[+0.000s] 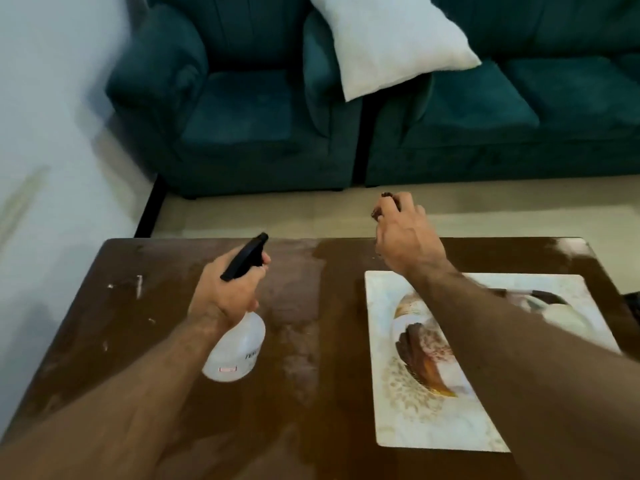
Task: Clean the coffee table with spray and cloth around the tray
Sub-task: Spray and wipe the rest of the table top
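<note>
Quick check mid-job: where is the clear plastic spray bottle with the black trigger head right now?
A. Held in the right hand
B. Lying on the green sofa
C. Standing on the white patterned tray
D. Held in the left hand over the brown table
D: the left hand grips the clear plastic spray bottle by its neck above the brown wooden coffee table.

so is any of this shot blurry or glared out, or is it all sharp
Head view: the left edge by the wall is smeared with motion blur; the right hand and the dark thing it holds are soft; the coffee table shows pale glare streaks down its middle and at its far right corner; the spray bottle label is too blurred to read; the table edges bow from the wide lens.
</note>
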